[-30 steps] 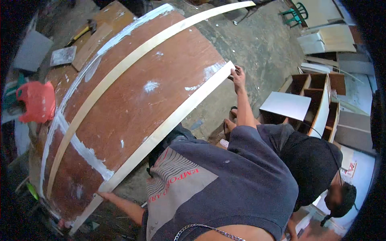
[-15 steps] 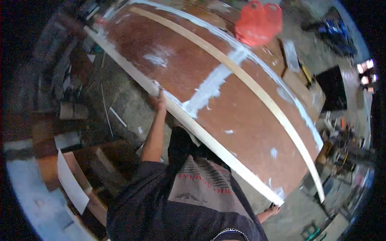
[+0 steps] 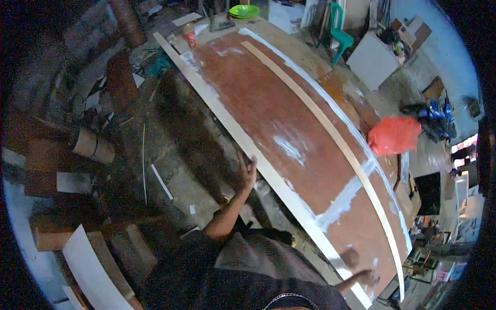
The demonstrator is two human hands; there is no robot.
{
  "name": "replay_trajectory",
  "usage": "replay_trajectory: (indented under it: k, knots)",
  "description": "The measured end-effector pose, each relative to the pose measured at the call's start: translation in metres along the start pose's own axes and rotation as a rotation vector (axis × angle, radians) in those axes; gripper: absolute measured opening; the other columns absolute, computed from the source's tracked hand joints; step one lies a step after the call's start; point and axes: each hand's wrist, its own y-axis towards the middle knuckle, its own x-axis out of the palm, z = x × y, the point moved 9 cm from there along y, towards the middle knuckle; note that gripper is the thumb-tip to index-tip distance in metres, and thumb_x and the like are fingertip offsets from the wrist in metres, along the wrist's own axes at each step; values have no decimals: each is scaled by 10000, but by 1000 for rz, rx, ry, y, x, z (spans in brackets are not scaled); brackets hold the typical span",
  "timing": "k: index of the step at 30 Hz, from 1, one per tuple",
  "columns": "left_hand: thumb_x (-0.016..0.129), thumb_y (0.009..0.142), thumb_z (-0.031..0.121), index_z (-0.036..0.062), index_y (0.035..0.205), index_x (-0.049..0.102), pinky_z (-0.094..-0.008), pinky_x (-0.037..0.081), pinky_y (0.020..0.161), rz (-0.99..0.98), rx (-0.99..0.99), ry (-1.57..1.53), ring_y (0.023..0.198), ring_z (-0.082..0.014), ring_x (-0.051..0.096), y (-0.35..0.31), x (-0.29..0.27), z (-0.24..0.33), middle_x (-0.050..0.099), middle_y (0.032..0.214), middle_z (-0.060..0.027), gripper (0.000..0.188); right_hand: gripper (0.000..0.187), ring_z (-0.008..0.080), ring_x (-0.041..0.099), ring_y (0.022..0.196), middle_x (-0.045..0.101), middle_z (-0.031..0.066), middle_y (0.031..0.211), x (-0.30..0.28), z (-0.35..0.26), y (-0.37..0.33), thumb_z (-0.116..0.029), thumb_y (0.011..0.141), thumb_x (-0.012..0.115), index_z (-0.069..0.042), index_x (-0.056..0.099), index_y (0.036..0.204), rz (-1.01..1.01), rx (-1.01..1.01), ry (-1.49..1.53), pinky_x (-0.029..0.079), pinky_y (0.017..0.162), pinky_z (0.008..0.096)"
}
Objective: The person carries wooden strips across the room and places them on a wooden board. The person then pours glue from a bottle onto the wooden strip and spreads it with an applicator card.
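A long pale wooden strip (image 3: 227, 121) runs along the near edge of a large reddish-brown panel (image 3: 243, 93), which has white filler smeared on it. My left hand (image 3: 248, 174) is at the strip's outer edge near its middle, fingers apart and pointing up; whether they touch the wood is hard to tell. Over the panel's near right end, past the strip, is my right hand (image 3: 368, 279), blurred, its fingers unclear. A second pale strip (image 3: 330, 126) lies lengthwise across the panel towards its far side.
A red plastic bag (image 3: 395, 136) sits beyond the panel's far edge. Green bowls (image 3: 244, 11) and a can (image 3: 190, 37) stand at the far end. A green chair (image 3: 339, 33) is farther back. Scraps and boards (image 3: 95, 266) lie to the left.
My view has swung toward the panel's far left end. My left hand has loosened from around the near strip; my right hand has left the strip's near end and is over the panel.
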Motion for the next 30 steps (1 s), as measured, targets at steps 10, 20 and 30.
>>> replay_trajectory:
  k: [10, 20, 30]
  knots:
    - [654, 921, 336, 58, 1530, 25, -369, 492, 838, -980, -14, -118, 947, -204, 567, 20, -5, -72, 544, 1257, -167, 919, 487, 319, 525, 1096, 521, 202, 1242, 241, -457, -119, -217, 910, 624, 15, 434, 1293, -411, -82, 526, 435, 923, 441]
    - [661, 916, 235, 43, 1277, 548, -350, 473, 944, 62, 63, -533, 1068, -225, 589, 362, -365, -101, 598, 1220, -85, 424, 392, 242, 565, 986, 580, 152, 1170, 323, -876, -223, -152, 913, 562, 3, 507, 1269, -827, -101, 1085, 464, 854, 385]
    - [797, 793, 237, 56, 1389, 396, -424, 470, 988, -399, 274, -160, 1174, -279, 513, 657, -286, 90, 499, 1313, -152, 741, 553, 250, 647, 847, 626, 176, 1072, 383, -1140, -349, 14, 729, 644, -11, 509, 1264, -1330, 49, 1109, 518, 740, 356]
